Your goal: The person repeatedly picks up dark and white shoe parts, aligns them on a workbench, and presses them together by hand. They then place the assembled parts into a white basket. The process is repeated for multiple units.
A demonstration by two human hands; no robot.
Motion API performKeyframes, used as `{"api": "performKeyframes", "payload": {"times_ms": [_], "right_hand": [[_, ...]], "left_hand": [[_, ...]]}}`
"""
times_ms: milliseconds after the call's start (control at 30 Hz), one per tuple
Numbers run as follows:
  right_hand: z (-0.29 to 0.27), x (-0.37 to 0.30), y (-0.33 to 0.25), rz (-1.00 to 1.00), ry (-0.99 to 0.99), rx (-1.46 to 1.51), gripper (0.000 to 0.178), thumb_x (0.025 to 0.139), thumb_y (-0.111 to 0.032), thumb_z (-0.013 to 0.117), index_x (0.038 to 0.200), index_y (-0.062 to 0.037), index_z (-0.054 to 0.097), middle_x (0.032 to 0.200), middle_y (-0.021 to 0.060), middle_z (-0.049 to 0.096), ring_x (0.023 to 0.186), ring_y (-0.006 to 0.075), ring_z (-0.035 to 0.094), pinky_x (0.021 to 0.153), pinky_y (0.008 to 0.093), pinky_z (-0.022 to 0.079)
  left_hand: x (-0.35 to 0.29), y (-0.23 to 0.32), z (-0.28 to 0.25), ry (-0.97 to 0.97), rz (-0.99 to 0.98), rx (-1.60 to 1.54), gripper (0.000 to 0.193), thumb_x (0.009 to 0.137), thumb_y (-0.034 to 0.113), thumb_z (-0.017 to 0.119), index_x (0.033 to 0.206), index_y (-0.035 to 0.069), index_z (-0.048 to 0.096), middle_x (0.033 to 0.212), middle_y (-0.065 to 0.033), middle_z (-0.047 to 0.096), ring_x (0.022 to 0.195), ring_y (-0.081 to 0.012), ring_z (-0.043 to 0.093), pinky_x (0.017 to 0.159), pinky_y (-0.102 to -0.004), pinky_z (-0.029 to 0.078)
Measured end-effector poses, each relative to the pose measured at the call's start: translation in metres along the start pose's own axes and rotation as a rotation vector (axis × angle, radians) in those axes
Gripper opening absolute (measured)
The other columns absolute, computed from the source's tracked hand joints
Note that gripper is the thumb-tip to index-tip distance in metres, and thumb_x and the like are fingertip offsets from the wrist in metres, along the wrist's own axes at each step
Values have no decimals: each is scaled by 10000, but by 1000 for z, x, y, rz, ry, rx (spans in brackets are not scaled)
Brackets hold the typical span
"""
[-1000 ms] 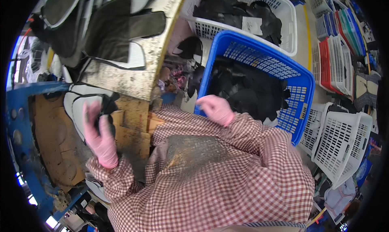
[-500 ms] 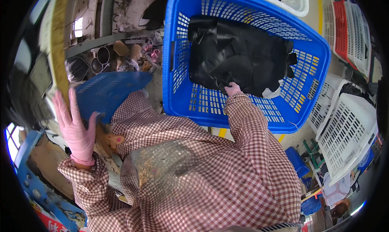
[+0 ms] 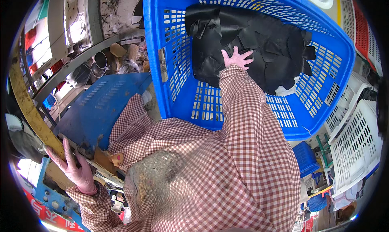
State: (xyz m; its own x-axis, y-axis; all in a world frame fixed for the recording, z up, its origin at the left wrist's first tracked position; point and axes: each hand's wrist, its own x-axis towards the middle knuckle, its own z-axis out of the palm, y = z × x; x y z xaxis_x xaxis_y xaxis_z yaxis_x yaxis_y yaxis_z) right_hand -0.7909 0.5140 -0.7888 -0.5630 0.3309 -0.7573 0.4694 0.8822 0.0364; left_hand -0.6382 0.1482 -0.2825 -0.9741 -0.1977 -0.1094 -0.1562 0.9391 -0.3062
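Note:
A blue plastic basket (image 3: 156, 66) with slotted walls holds a pile of flat black sheet pieces (image 3: 263, 37), which look like leather. Reaching into it, my right hand (image 3: 237, 57) in a pink glove lies on the pile with its fingers spread and nothing gripped. My left hand (image 3: 77, 167), also pink-gloved, is at the left beside a long worn yellow edge (image 3: 38, 118). Its fingers are stretched out and apart, holding nothing; whether the fingertips touch that edge I cannot tell.
A blue slotted metal panel (image 3: 101, 98) stands left of the basket. Behind it lie scraps and a roll-like ring (image 3: 99, 60). White slotted baskets (image 3: 356, 147) and a small blue basket (image 3: 304, 157) are at the right. A checked apron-like garment covers my lap.
My right hand has moved from the pile's near edge, where its fingers were closed at a black piece, farther onto the pile and spread. The left hand is lower, and the view has shifted.

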Motion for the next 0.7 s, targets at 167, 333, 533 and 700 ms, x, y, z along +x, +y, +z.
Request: {"api": "performKeyframes", "payload": {"times_ms": [167,333,533,700], "right_hand": [[17,7,10,140,85,108,780,747,-387,863,1422,-302,481,1658,209,-25,1504,495,109,1123,634,357],[45,-4,71,-102,428,563,883,725,25,616,1540,-104,303,1591,396,41,1489,541,101,1227,509,210],[42,-32,118,0,336,484,949,783,123,534,1605,-233,221,1604,386,-25,1502,517,133,1199,457,291],[26,-30,75,-141,273,135,829,814,-100,643,1559,-272,324,1619,341,51,1496,475,197,1177,556,275]], "left_hand": [[2,2,-1,19,33,4,695,778,-180,548,1373,169,639,1647,-168,222,1529,-385,207,1216,-467,267],[3,3,-3,12,16,12,678,772,-171,553,1350,167,658,1644,-173,231,1524,-389,220,1215,-463,269],[2,0,0,32,1,9,657,766,-174,550,1316,160,684,1632,-182,261,1507,-396,265,1191,-433,328],[1,0,3,40,-16,5,639,769,-182,558,1292,156,699,1629,-174,268,1502,-393,280,1164,-421,378]]}}
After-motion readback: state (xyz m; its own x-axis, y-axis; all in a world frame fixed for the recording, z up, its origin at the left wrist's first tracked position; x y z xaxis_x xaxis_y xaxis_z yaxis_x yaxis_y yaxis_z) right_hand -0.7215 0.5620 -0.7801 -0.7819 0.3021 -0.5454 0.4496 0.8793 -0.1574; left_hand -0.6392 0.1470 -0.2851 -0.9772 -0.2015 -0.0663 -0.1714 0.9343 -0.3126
